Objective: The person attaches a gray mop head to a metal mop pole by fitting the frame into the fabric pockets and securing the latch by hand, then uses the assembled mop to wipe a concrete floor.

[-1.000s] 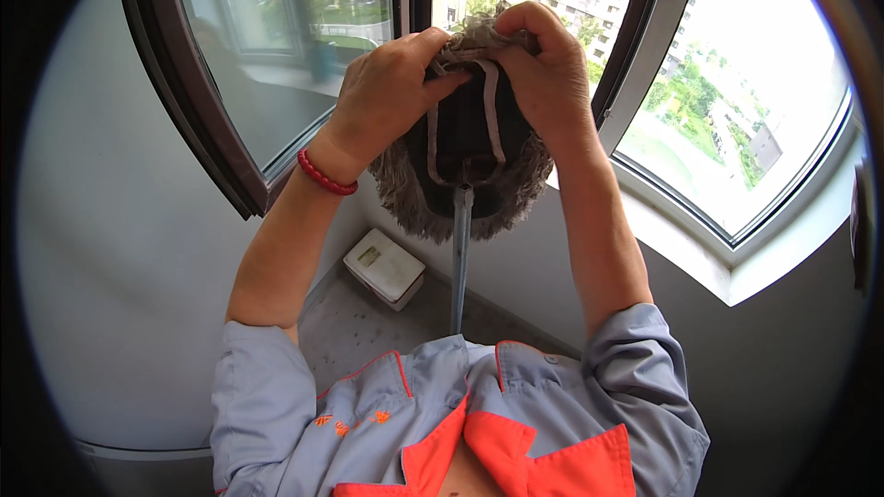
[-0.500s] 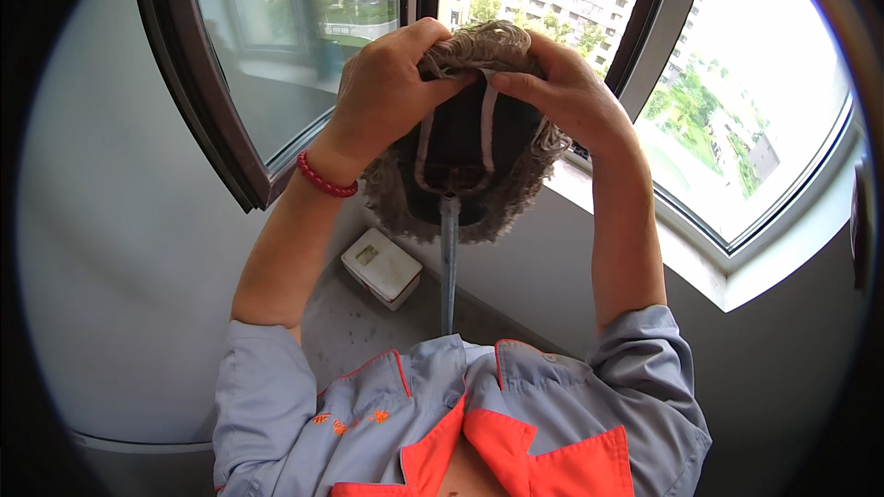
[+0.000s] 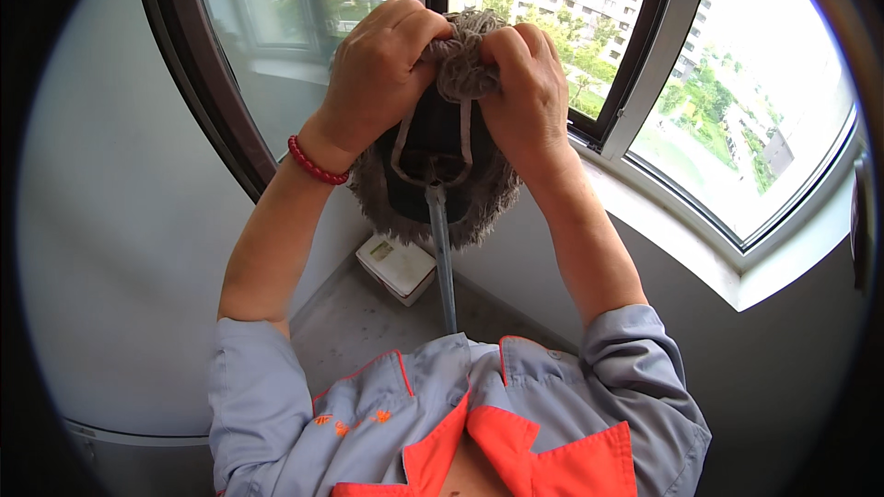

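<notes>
A flat mop head with a grey-brown shaggy fringe (image 3: 470,219) is raised in front of me, its dark backing and wire frame (image 3: 466,143) facing me. From the frame a grey metal handle (image 3: 441,253) runs down toward my chest. My left hand (image 3: 382,69) is closed on the fringe at the upper left end. At the upper right, my right hand (image 3: 527,87) has its fingers curled into the same end. Between the two hands the yarn (image 3: 468,60) bunches up and folds over the frame's top. The fingertips are partly buried in the strands.
An open window sash (image 3: 249,101) stands at the left, and another window (image 3: 737,120) with a pale sill (image 3: 663,221) lies to the right. Below the mop, a white box (image 3: 396,262) sits on the grey floor (image 3: 354,322) in the corner.
My right hand has moved left, closer to my left hand, and its fingers have curled into the yarn. The yarn now folds down over the top of the frame. The mop head has shifted slightly left.
</notes>
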Motion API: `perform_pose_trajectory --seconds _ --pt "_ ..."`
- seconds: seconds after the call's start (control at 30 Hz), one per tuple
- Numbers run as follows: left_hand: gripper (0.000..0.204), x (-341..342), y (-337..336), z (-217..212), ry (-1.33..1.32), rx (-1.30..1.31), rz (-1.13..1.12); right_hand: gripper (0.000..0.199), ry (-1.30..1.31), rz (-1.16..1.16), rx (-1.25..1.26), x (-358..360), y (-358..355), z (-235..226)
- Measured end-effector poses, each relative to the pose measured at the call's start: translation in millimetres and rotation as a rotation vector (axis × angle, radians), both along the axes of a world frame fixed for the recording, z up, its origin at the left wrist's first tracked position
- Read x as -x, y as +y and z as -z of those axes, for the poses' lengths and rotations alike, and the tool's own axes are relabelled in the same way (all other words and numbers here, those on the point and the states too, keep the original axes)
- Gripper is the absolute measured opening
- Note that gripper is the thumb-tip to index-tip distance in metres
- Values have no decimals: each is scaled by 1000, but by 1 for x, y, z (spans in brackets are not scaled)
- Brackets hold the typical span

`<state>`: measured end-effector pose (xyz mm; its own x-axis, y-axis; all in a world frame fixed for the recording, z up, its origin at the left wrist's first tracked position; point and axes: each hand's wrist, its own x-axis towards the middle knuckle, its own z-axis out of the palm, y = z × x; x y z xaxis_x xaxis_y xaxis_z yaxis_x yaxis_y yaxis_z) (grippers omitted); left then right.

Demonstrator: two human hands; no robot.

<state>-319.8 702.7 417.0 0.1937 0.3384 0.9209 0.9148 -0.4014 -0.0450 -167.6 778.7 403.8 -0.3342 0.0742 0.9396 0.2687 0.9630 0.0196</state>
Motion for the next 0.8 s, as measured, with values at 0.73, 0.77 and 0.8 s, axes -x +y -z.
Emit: perform_pose_trajectory --seconds 0.73,0.77,0.8 --pt "23 -4 -2 30 -748 353 387 30 -8 -136 406 -21 3 6" --pt "24 -5 -2 29 -693 369 388 30 -7 -154 498 -23 6 8" --pt "25 -6 -2 26 -637 384 388 31 -6 -171 590 -25 9 9"
